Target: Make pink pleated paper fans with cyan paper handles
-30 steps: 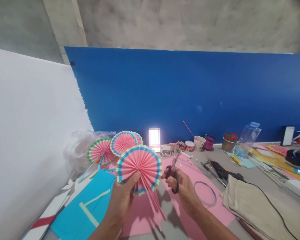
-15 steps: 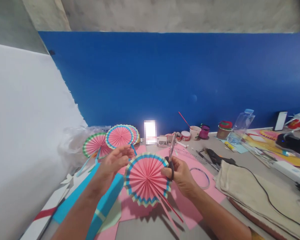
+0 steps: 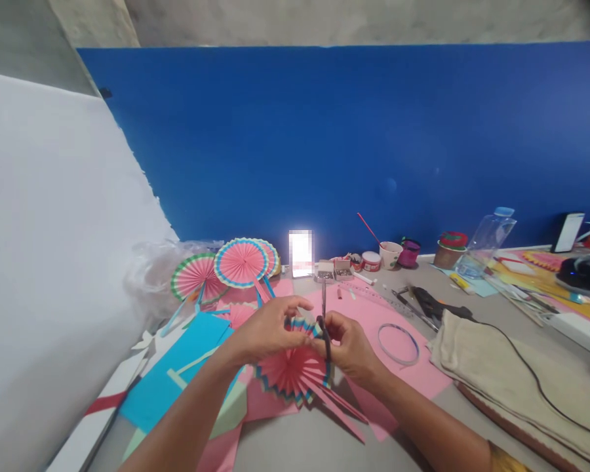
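Note:
A pleated pink paper fan [image 3: 295,367] with a blue and cream zigzag rim is held low in front of me, its pink strips trailing down to the right. My left hand [image 3: 275,331] reaches across the fan's upper left, thumb and fingers closed on its pleats. In my right hand [image 3: 349,344] is a pair of scissors [image 3: 325,301], blades pointing up. The right thumb and fingertips also meet the fan's right edge. Part of the fan's upper left is hidden behind my left hand.
More paper fans [image 3: 240,262] stand at the back left above blue paper [image 3: 172,373]. Pink sheets [image 3: 354,308], a bracelet-like ring [image 3: 398,344], a glue gun [image 3: 435,307] and a folded beige cloth [image 3: 501,360] lie around. A paper cup [image 3: 390,255] and plastic bottle [image 3: 486,242] stand behind.
My left hand has moved right and down from beside the fan onto its pleats. The fan now looks tilted and partly covered. The scissors have shifted slightly left, still in my right hand.

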Demonstrator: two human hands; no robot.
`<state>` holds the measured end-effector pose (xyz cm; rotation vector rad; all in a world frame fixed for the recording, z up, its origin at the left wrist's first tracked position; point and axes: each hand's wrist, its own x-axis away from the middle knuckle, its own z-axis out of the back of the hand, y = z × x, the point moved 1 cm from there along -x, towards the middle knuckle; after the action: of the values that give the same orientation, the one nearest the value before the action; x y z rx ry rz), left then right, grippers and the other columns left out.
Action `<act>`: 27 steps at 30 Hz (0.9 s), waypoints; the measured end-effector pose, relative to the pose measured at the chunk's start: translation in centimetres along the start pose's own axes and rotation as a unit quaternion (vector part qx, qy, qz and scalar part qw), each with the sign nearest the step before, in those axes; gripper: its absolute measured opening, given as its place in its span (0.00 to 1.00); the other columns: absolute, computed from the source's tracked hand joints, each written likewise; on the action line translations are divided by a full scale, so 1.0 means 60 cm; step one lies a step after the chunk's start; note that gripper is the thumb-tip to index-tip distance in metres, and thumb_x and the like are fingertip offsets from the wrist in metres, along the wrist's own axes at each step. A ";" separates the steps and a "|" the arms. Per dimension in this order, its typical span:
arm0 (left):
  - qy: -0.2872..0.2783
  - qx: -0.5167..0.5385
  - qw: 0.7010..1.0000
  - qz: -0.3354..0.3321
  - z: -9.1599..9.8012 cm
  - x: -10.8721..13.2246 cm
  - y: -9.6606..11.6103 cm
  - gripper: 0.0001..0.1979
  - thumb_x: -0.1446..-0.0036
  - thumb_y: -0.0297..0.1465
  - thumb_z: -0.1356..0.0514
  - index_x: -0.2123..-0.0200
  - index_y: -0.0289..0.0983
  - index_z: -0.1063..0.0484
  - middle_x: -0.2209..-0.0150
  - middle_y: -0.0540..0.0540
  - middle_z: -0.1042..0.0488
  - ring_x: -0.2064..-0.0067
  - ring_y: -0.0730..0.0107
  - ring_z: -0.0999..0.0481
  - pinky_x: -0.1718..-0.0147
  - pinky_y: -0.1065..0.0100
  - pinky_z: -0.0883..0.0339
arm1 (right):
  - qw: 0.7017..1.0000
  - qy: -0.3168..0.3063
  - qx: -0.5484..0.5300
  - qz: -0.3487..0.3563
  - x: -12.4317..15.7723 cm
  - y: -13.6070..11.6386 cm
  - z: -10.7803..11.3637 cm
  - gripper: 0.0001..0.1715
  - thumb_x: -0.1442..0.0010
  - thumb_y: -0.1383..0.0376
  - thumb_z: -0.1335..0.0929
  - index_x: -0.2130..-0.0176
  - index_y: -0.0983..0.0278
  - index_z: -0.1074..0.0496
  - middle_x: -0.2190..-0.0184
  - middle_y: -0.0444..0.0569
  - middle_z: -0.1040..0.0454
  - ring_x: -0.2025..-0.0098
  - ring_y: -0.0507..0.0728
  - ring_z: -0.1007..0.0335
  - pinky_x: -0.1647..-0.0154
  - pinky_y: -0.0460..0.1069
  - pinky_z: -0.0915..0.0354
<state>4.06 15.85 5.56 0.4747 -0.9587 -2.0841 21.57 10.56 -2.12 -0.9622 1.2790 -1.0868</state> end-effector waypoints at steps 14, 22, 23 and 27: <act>-0.002 0.072 0.997 0.004 -0.006 -0.005 -0.035 0.18 0.57 0.32 0.33 0.59 0.36 0.21 0.69 0.51 0.26 0.65 0.67 0.29 0.65 0.68 0.38 | 0.999 -0.033 0.008 -0.041 0.002 0.014 0.000 0.16 0.53 0.61 0.23 0.72 0.63 0.32 0.78 0.37 0.38 0.74 0.50 0.46 0.72 0.46 0.46; -0.012 0.083 0.996 -0.003 -0.004 -0.003 -0.032 0.14 0.56 0.34 0.33 0.64 0.36 0.22 0.67 0.49 0.22 0.63 0.65 0.26 0.63 0.67 0.36 | 0.997 -0.037 -0.026 -0.069 0.001 0.001 0.001 0.17 0.56 0.61 0.22 0.72 0.63 0.31 0.78 0.38 0.35 0.75 0.49 0.44 0.74 0.45 0.44; -0.008 0.090 0.996 0.000 -0.002 -0.002 -0.031 0.13 0.56 0.34 0.33 0.64 0.36 0.22 0.66 0.48 0.22 0.61 0.64 0.25 0.62 0.67 0.35 | 0.997 -0.025 -0.029 -0.068 -0.001 -0.002 0.004 0.17 0.56 0.60 0.22 0.70 0.63 0.29 0.77 0.39 0.32 0.74 0.50 0.41 0.73 0.46 0.42; 0.070 0.092 0.993 0.015 0.011 0.001 -0.031 0.12 0.52 0.35 0.34 0.63 0.37 0.23 0.63 0.47 0.21 0.58 0.61 0.23 0.58 0.64 0.33 | 0.995 0.082 -0.033 -0.051 -0.014 -0.010 0.025 0.21 0.55 0.55 0.22 0.65 0.63 0.26 0.69 0.47 0.23 0.66 0.57 0.29 0.64 0.50 0.33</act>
<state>2.74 16.89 4.56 0.6890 -1.0732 -1.9169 23.05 11.20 -1.21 -1.0126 1.4185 -1.2289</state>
